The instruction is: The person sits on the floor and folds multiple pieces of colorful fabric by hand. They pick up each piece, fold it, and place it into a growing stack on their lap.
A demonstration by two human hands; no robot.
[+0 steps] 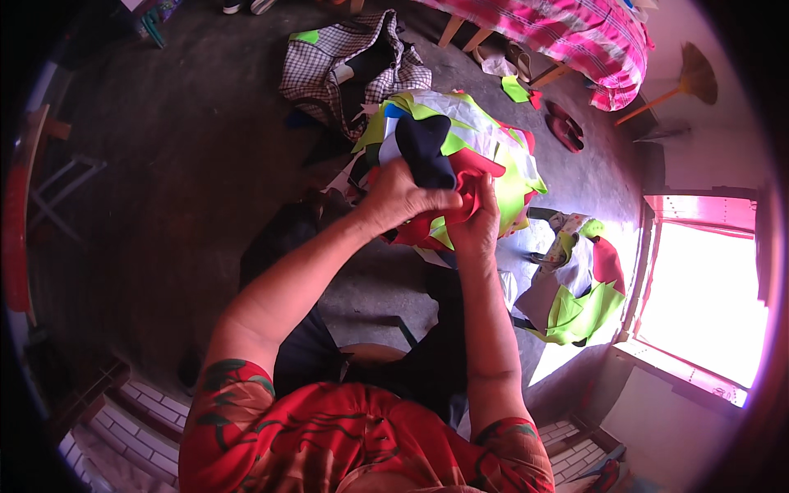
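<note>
My left hand (399, 197) is closed on a dark navy piece of cloth (427, 152), whose folded end stands up above the fingers. Close beside it, my right hand (477, 222) pinches a red piece of cloth (467, 168). Both thumbs come near each other over the red cloth, and the fingers behind it are partly hidden. Just beyond and beneath my hands is a heap of fabric pieces (514, 168) in lime green, white, red and blue.
A checked black-and-white bag (312, 78) lies slumped on the dark floor (164, 181). Right of me sits another scrap pile (575, 316). A pink plaid cloth (567, 33) covers furniture at the back, near dark red shoes (565, 127) and a broom (694, 78). A bright window (699, 287) is at right.
</note>
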